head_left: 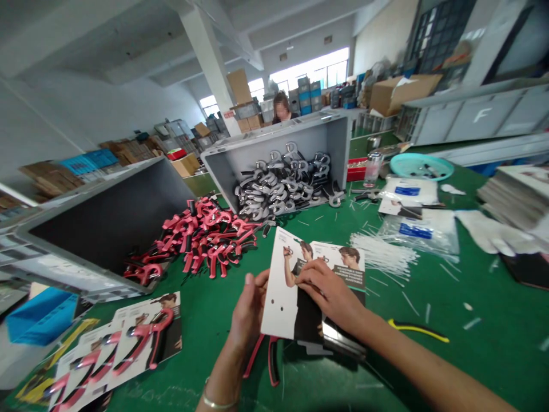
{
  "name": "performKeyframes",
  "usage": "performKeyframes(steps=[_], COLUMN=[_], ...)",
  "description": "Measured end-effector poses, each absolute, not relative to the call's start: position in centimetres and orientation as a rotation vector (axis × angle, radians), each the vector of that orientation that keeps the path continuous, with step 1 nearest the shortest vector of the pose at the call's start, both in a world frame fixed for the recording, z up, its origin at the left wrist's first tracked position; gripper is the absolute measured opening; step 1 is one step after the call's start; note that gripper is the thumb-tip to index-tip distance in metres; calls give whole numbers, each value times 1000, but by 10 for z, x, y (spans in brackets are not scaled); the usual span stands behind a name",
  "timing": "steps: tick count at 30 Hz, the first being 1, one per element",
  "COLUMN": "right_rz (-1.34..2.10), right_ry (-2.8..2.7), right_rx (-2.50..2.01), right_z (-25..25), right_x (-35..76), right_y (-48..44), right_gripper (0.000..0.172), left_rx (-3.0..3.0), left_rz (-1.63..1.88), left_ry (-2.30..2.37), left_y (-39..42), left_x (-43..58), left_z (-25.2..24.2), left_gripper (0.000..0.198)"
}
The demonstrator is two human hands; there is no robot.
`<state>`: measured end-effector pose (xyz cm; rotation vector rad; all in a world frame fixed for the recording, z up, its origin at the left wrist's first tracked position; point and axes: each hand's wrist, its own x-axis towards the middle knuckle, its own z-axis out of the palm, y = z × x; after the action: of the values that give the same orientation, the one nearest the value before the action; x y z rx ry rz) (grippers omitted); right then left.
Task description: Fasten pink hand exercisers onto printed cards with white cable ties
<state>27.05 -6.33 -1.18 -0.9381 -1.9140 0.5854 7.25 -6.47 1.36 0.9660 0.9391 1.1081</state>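
My left hand [249, 312] holds the left edge of a printed packaging card [278, 312], thumb up and fingers partly hidden behind it. Across the card's front lies my right hand [330, 292], fingers closed at its right part; the fingertips' exact grip is partly hidden. A second printed card [355, 263] shows behind, under the right hand. Below the held card, the black-and-pink handles of a hand gripper [273, 360] stick out on the green table. To the left, pink hand grippers [143, 343] lie on overlapping cards.
Pink hand grippers [214, 229] are heaped by a tipped grey crate [94, 212]. Grey ones [278, 189] spill from another crate [223, 177]. At right are white plastic ties [386, 254], yellow-handled pliers [422, 330], plastic bags [441, 240] and stacked cards [510, 200]. A person [283, 109] is behind.
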Motion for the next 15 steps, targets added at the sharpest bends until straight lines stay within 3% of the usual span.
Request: performKeyframes(steps=[7,11,15], right_rz=[443,210,237], right_ry=[-1557,-1566,-1727], right_rx=[-1056,-1599,-1814], right_z=[-15,-57,-101], right_x=[288,358,423], right_y=[-72,-87,-80], right_gripper=[10,24,17], left_rx=[935,928,882], left_rz=[904,985,1062], left_ry=[1115,1231,1257], left_y=[-51,-53,-52], left_x=[56,46,58], left_z=[1,-18,-28], left_gripper=[46,42,40])
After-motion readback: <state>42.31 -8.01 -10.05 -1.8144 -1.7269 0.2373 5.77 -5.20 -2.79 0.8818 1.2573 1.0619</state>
